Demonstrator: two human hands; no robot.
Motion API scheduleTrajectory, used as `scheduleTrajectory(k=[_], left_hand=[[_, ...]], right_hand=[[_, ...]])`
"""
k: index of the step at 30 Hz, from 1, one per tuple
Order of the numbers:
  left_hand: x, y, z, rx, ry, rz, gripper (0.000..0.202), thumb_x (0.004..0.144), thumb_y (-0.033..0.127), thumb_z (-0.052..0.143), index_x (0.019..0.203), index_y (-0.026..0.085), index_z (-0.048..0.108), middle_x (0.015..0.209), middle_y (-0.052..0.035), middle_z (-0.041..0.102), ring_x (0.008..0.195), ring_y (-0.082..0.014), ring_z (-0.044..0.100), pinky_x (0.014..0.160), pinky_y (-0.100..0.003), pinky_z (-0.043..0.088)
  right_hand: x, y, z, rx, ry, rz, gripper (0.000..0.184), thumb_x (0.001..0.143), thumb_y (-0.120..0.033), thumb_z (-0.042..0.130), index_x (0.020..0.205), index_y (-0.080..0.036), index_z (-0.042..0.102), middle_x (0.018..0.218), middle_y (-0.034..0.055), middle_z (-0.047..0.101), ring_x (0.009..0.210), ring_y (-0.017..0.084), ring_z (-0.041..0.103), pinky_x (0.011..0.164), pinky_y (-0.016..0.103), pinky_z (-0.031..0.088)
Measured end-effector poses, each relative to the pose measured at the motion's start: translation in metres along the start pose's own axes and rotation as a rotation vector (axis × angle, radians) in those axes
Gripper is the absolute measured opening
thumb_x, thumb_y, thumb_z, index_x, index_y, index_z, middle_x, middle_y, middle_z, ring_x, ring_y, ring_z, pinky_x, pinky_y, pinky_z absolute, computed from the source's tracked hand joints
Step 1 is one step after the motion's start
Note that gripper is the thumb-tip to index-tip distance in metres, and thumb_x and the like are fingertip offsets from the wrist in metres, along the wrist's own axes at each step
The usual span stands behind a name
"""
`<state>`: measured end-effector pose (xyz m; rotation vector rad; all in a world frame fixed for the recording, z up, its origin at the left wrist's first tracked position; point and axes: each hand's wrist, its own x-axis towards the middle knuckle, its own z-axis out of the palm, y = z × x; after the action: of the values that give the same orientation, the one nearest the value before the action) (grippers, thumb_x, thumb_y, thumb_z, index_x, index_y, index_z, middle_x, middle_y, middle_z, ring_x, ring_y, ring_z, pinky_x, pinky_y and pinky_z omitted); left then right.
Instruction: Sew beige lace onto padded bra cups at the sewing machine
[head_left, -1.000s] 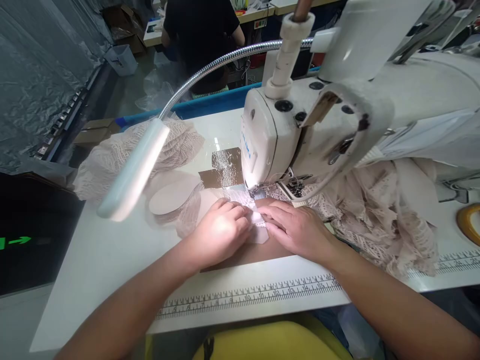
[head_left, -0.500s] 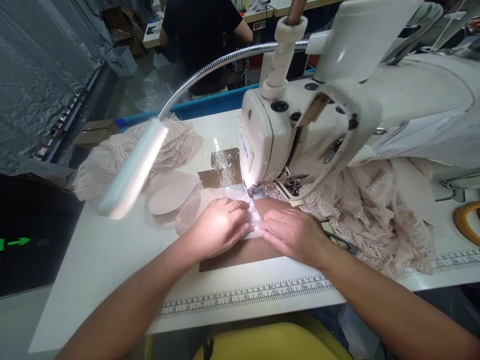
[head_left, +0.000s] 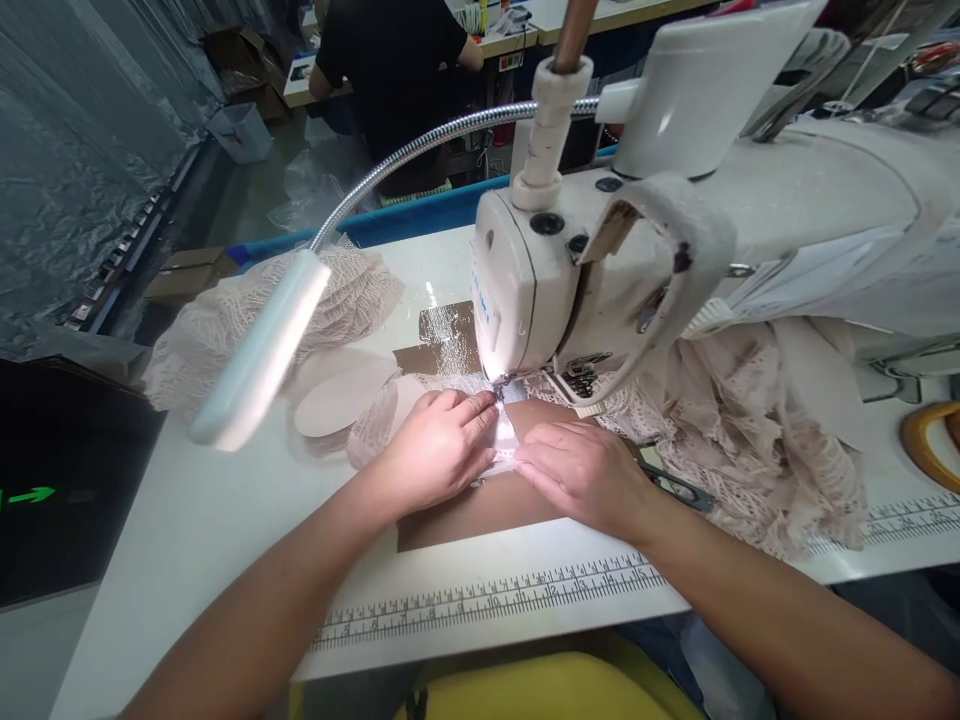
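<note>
Both hands rest at the needle area of a white sewing machine (head_left: 517, 290). My left hand (head_left: 442, 445) presses on pale pink lace fabric (head_left: 508, 432), its fingertips close to the presser foot (head_left: 498, 388). On the right, my right hand (head_left: 581, 470) pinches the edge of the same lace between thumb and fingers. The lace runs under the foot, brightly lit there. Beneath the hands lies a brown sheet (head_left: 480, 515) on the white table. My palms hide part of the fabric.
Gathered lace (head_left: 765, 430) is heaped right of the machine, and another lace pile (head_left: 345, 300) lies left behind a lamp (head_left: 262, 350). Oval pale pieces (head_left: 341, 395) sit nearby. A printed ruler (head_left: 487, 600) follows the front edge. Beyond the table sits a person (head_left: 390, 80).
The view has shifted slightly. Both hands stay on the lace near the foot, with little visible movement of the fabric.
</note>
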<state>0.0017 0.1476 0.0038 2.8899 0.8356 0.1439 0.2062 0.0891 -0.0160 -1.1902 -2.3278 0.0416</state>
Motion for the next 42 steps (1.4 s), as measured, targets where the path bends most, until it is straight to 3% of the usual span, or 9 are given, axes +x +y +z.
scheduleTrajectory(k=[13,20,30,34,42], left_hand=[[0.002,-0.008,-0.002,0.018,-0.004,0.010,0.044,0.092,0.030,0.043,0.130,0.009,0.052,0.136,-0.0104,0.052,0.101,-0.0271,0.049,0.090,-0.043,0.042],[0.002,-0.006,0.001,0.096,0.024,0.059,0.038,0.091,0.013,0.040,0.124,0.010,0.056,0.133,-0.0114,0.055,0.105,-0.0259,0.051,0.091,-0.043,0.039],[0.000,-0.002,0.002,0.109,0.019,0.055,0.036,0.092,0.015,0.041,0.124,0.012,0.056,0.131,-0.0113,0.056,0.102,-0.0244,0.052,0.091,-0.042,0.039],[0.004,0.003,0.003,0.086,0.021,0.000,0.038,0.093,0.018,0.038,0.127,0.013,0.053,0.127,-0.0131,0.056,0.096,-0.0244,0.051,0.087,-0.041,0.040],[0.007,0.001,0.004,0.072,-0.018,-0.048,0.045,0.089,0.019,0.043,0.133,0.018,0.049,0.122,-0.0118,0.054,0.094,-0.0263,0.048,0.084,-0.041,0.040]], right_hand=[[0.000,0.002,0.003,-0.058,-0.008,-0.007,0.025,0.092,-0.018,0.048,0.079,-0.019,0.070,0.069,0.0018,0.063,0.066,0.013,0.054,0.062,0.025,0.039],[0.001,0.002,0.004,-0.116,-0.055,-0.001,0.025,0.093,-0.019,0.046,0.091,-0.019,0.071,0.071,0.0021,0.061,0.067,0.013,0.052,0.063,0.026,0.037],[0.001,0.002,0.003,-0.111,-0.049,0.001,0.022,0.091,-0.020,0.048,0.092,-0.019,0.071,0.069,0.0015,0.059,0.065,0.013,0.050,0.062,0.027,0.035],[0.001,0.001,0.003,-0.117,-0.064,0.017,0.023,0.091,-0.021,0.048,0.085,-0.019,0.070,0.068,0.0015,0.058,0.064,0.013,0.050,0.062,0.027,0.035],[0.001,0.001,0.006,-0.131,-0.058,0.004,0.023,0.091,-0.022,0.047,0.087,-0.019,0.070,0.067,0.0013,0.057,0.064,0.014,0.050,0.062,0.028,0.036]])
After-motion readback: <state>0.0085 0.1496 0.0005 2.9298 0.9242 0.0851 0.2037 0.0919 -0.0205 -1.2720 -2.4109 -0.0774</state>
